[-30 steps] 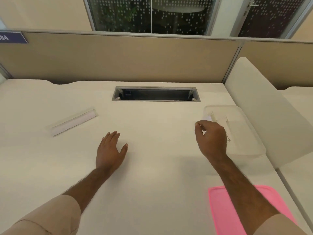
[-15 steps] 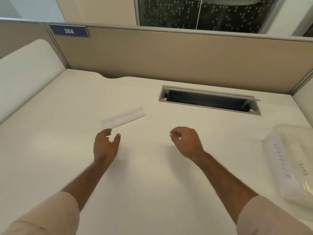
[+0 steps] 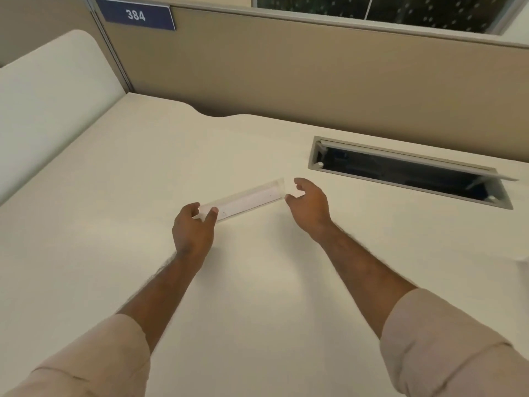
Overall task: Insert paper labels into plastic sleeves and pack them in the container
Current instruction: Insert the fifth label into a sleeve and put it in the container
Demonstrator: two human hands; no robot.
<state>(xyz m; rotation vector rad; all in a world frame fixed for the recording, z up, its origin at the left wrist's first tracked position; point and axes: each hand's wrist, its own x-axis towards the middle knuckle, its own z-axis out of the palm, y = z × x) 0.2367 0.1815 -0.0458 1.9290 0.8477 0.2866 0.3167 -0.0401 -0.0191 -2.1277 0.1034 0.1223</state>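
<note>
A long clear plastic sleeve [image 3: 246, 199] with a white paper strip inside lies slantwise on the white desk [image 3: 257, 282]. My left hand [image 3: 193, 227] pinches the sleeve's near-left end between thumb and fingers. My right hand [image 3: 310, 206] hovers at the far-right end, its fingers and thumb curved apart in a C, with the thumb tip right at the sleeve's corner. I cannot tell whether it touches. Only a pale sliver of the container [image 3: 524, 263] shows at the right edge.
An open cable slot [image 3: 406, 173] is set into the desk at the back right. A beige partition [image 3: 286, 70] with a blue "384" plate [image 3: 135, 15] runs along the back. A white padded panel [image 3: 48, 101] borders the desk's left side.
The view swung left, away from the container. My left hand reached forward and took the sleeve's near end. My right hand came across from the container to the sleeve's far end.
</note>
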